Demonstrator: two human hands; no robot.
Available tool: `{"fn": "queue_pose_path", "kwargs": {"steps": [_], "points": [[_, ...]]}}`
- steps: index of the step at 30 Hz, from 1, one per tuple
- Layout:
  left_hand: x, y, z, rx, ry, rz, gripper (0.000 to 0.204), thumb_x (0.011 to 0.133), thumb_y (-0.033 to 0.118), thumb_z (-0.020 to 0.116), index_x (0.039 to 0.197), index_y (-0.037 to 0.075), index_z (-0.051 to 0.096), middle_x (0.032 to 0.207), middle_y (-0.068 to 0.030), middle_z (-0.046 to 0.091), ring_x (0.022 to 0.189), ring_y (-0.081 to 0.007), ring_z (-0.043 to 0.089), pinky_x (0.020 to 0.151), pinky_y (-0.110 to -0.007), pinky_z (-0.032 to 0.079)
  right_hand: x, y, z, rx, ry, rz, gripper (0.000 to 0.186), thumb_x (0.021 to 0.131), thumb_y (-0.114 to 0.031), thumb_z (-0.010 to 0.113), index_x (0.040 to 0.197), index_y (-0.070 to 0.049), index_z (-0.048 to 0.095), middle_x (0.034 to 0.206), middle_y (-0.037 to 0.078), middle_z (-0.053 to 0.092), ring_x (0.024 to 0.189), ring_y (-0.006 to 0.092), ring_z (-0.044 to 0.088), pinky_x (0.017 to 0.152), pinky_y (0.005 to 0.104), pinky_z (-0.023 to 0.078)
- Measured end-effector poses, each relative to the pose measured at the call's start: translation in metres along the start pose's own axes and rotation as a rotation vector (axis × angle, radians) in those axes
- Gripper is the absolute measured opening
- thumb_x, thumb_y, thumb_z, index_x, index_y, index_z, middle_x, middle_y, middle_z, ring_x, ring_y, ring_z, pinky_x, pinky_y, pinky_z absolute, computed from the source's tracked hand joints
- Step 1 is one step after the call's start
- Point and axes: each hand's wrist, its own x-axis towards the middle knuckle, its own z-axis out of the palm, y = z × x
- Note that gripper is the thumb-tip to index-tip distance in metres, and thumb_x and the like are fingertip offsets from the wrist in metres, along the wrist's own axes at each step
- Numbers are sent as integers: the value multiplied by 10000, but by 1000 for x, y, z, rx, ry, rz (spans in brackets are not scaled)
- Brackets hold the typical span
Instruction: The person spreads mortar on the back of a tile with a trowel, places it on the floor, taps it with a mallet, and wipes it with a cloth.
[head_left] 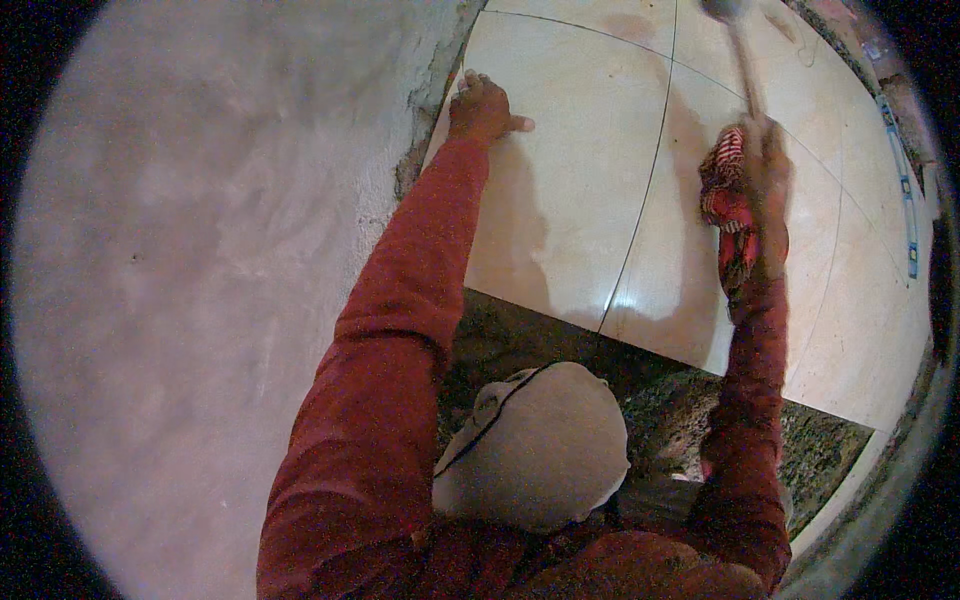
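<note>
Left hand (484, 107) is pressing flat, open, on the far-left tile (570, 170); right hand (762, 165) is gripping mallet (735, 40) w/ rag (728, 200): tap gently, near tile's edges.

Both arms, clad in dark red sleeves, are stretched forward from the lower edge of the view and are held nearly straight. The left hand (483, 106) is laid flat, palm down, with the fingers kept together and the thumb spread out to the right. The right hand (762, 150) is raised at about the same reach, well apart from the left, and is closed in a fist around a thin handle, with a red and white cloth draped at its wrist.
</note>
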Motion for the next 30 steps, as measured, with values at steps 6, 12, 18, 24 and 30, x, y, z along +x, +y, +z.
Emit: {"fn": "queue_pose_path", "kwargs": {"steps": [6,12,18,24,30], "points": [[6,0,-3,66,-37,62,1134,655,729,768,1364,-121,521,1489,-348,413,1372,-463,450,1068,-526,438,-75,164,-47,-204,128,509,408,1039,-493,459,1184,-147,620,972,262,703,905,419,692,754,506,504],[0,8,-24,56,-163,15,1022,678,708,767,1288,-95,602,1458,-315,470,1368,-452,451,1054,-526,441,-70,123,0,-346,184,302,578,992,-511,564,1455,-173,495,1148,230,626,1014,432,637,860,514,519],[-1,0,-15,141,-26,61,1109,676,716,759,1352,-131,525,1451,-359,449,1360,-449,458,1074,-498,434,-30,-13,54,-304,154,123,625,904,-438,658,1461,-224,473,1392,244,506,1215,432,552,966,521,502],[-4,4,-15,39,64,63,1200,659,697,783,1394,-182,427,1453,-373,431,1356,-473,448,1112,-502,398,95,-58,100,91,175,-127,753,866,-461,685,1467,-72,452,1277,265,601,1138,449,601,968,515,490],[-14,2,-18,7,24,8,1143,705,588,824,1418,-188,381,1471,-369,409,1376,-487,414,1125,-526,369,167,-223,162,228,222,-367,345,829,-296,681,1125,-128,624,1038,154,701,967,397,681,824,530,545]]}}
